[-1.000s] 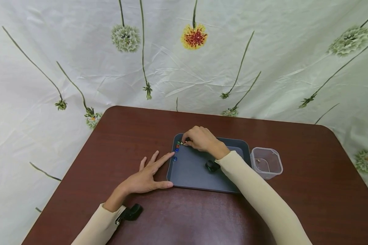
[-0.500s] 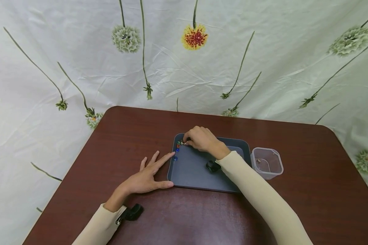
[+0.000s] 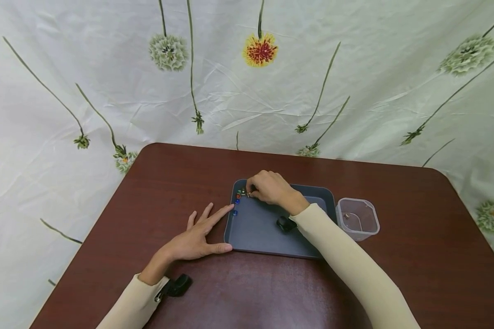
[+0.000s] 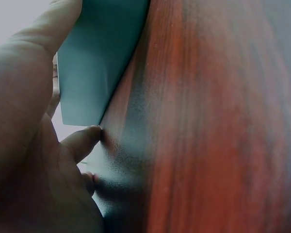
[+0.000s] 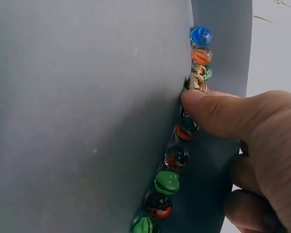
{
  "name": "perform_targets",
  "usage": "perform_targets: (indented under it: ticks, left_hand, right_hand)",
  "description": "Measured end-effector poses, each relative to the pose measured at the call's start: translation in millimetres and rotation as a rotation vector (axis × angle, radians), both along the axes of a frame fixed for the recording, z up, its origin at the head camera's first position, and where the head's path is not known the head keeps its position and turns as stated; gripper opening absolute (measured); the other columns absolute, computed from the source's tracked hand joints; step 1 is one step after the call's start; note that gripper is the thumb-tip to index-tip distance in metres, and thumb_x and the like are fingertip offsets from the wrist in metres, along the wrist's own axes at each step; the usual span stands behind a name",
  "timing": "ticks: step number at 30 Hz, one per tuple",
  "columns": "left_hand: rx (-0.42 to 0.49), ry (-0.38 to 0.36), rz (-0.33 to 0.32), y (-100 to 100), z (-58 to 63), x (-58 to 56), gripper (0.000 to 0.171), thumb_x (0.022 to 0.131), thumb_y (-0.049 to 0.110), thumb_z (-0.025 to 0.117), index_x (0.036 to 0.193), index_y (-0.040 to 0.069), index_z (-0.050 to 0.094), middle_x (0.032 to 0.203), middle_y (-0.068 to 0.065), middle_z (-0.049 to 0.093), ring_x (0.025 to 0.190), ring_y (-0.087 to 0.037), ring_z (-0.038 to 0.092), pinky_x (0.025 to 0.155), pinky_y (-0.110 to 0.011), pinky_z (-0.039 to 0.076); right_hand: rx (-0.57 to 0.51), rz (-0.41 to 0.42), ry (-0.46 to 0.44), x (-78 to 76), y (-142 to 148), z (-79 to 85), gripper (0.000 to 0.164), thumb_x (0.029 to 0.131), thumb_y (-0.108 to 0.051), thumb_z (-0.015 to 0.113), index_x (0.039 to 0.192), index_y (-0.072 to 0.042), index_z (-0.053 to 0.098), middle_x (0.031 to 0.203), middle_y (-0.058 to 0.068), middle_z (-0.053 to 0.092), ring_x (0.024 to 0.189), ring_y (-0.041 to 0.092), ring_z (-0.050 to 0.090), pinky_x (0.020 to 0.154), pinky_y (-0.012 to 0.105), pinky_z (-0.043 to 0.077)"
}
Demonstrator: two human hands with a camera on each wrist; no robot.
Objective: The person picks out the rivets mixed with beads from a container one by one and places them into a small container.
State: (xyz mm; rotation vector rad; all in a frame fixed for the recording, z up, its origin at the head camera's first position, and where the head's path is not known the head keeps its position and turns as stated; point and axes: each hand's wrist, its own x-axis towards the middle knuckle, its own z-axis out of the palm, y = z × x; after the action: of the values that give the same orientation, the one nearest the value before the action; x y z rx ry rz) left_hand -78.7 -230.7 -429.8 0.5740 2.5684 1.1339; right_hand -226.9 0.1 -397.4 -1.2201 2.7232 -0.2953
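Observation:
My right hand (image 3: pixel 270 187) reaches into the far left part of a grey tray (image 3: pixel 267 233), thumb and forefinger pinching a small gold-coloured piece (image 3: pixel 249 194). In the right wrist view, the thumb lies against shiny gold pieces (image 5: pixel 198 77) in a row of glass marbles along the tray wall. A blue marble (image 5: pixel 202 36) and an orange marble (image 5: pixel 202 55) are at one end; green marbles (image 5: pixel 167 182) and dark red ones (image 5: pixel 158 205) continue the row. My left hand (image 3: pixel 193 240) spreads its fingers at the tray's left side, forefinger and thumb touching the rim.
A clear plastic box (image 3: pixel 358 219) with a small gold-coloured thing inside stands against the tray's right side. A lone blue marble (image 3: pixel 235 213) sits by the left wall. Everything rests on a brown wooden table (image 3: pixel 428 237); a flowered cloth (image 3: pixel 230 82) hangs behind.
My right fingertips have shifted slightly to the right, and the gold-coloured piece at them now shows a little nearer me. The left hand and tray stay put.

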Motion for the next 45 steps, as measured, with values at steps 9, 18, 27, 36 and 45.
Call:
perform_targets:
  ticks: [9,18,27,36,45]
  left_hand:
    - [-0.003,-0.004,0.004,0,0.4,0.7,0.092,0.089,0.047,0.074,0.161,0.032,0.019,0.167,-0.010,0.021,0.154,-0.044,-0.005,0.111,-0.071,-0.013]
    - [-0.007,-0.010,0.005,0,0.0,1.0,0.093,0.089,0.048,0.075,0.161,0.034,0.018,0.167,-0.007,0.021,0.155,-0.041,-0.005,0.111,-0.070,-0.013]
    - [-0.003,-0.003,0.001,-1,-1.0,0.8,0.091,0.090,0.047,0.074,0.161,0.033,0.019,0.167,-0.010,0.021,0.154,-0.044,-0.006,0.110,-0.072,-0.013]
    - [-0.010,0.000,0.002,-2,-0.7,0.0,0.090,0.090,0.048,0.073,0.161,0.033,0.020,0.167,-0.010,0.022,0.153,-0.045,-0.006,0.110,-0.073,-0.013]
    - [-0.006,0.005,0.001,0,0.5,0.9,0.091,0.090,0.048,0.073,0.161,0.033,0.019,0.167,-0.009,0.022,0.154,-0.045,-0.005,0.109,-0.073,-0.012]
  right_hand:
    - [0.007,0.002,-0.006,1.6,2,-2.0,0.007,0.097,-0.022,0.069,0.096,-0.019,0.076,0.093,-0.002,0.073,0.070,0.009,0.061,0.060,0.026,0.051]
    - [0.006,0.002,-0.017,2.5,4,-1.5,0.009,0.098,-0.023,0.068,0.097,-0.018,0.076,0.094,-0.002,0.073,0.070,0.008,0.060,0.060,0.026,0.050]
    - [-0.027,-0.003,-0.029,2.7,10,1.5,0.010,0.098,-0.023,0.068,0.099,-0.017,0.076,0.097,-0.002,0.073,0.074,0.008,0.062,0.064,0.027,0.052]
    - [-0.072,-0.029,-0.060,3.4,16,10.6,0.008,0.097,-0.023,0.069,0.098,-0.017,0.075,0.092,-0.003,0.071,0.070,0.008,0.058,0.062,0.025,0.048]
    - [-0.100,-0.079,-0.089,4.7,26,20.6,0.007,0.095,-0.022,0.072,0.095,-0.016,0.076,0.092,-0.002,0.072,0.067,0.009,0.058,0.056,0.024,0.045]
